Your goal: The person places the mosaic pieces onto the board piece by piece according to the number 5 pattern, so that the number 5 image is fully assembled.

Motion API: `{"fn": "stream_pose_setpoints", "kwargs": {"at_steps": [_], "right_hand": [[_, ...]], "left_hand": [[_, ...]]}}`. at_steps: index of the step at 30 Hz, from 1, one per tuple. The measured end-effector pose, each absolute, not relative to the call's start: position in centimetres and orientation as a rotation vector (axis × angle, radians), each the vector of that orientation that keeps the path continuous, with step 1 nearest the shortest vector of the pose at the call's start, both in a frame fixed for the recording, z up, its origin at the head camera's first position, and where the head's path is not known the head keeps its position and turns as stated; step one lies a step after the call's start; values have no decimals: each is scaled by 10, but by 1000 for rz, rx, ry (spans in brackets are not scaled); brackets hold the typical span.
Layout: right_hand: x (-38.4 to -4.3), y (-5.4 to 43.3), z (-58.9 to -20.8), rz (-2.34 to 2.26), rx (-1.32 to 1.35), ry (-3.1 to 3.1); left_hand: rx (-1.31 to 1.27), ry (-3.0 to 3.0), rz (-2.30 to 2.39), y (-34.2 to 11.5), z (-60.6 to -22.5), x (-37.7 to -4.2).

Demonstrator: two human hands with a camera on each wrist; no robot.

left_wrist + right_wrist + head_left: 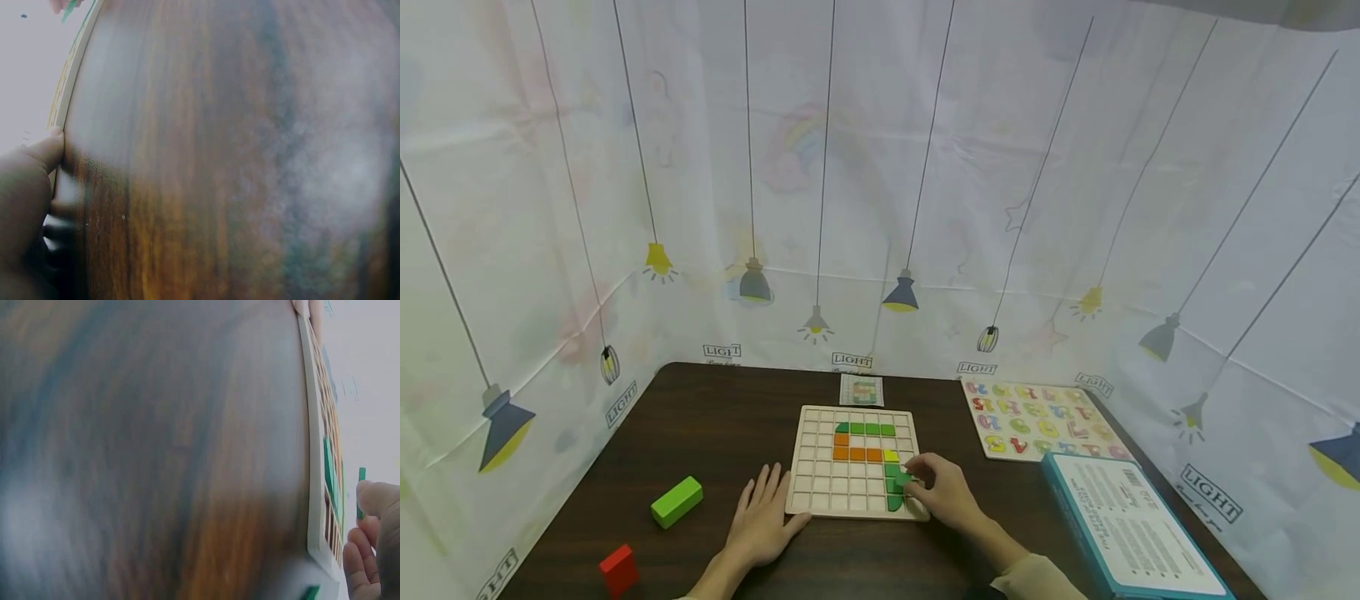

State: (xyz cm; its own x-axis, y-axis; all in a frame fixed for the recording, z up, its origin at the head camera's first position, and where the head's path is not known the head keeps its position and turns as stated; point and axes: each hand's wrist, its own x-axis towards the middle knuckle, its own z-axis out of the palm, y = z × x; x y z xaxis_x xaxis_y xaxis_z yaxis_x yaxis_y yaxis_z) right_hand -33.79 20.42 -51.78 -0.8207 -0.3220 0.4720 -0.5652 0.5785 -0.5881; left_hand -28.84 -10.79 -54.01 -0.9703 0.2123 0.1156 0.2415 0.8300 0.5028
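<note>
A square wooden grid board (pixel 820 483) lies on the dark table. Green, orange and yellow tiles sit in some of its cells, tracing a bent figure. Between thumb and fingers, my right hand (pixel 946 492) pinches a small green tile (pixel 362 474), held just above the board's right side. In the right wrist view the tile stands on edge, apart from the board. My left hand (pixel 760 521) lies at the board's front left corner, fingers extended on the table, and its thumb (pixel 50 149) touches the board's edge.
Behind the board lies a small pattern card (pixel 861 390). A green block (pixel 677 502) and a red block (pixel 618 570) are at the left. To the right are a number puzzle board (pixel 1033 423) and a blue-edged box (pixel 1138 533). A printed curtain (pixel 865 167) surrounds the table.
</note>
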Motion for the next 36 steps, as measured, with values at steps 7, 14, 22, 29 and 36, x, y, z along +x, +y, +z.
{"fn": "stream_pose_setpoints", "kwargs": {"at_steps": [7,14,22,29,36], "right_hand": [[-333,189,-523,1066,860,-2496],[-327,179,-524,915,970,-2505],[-326,176,-525,917,987,-2549],[-325,175,-524,920,951,-2572],[-327,176,-523,921,906,-2579]], "left_hand": [[-358,-2950,-797,-108,-539,-288],[-364,-2938,-795,-107,-538,-287],[-361,-2911,-771,-109,-548,-292],[-366,-2930,-778,-107,-544,-290],[-362,-2947,-779,-108,-541,-289]]}}
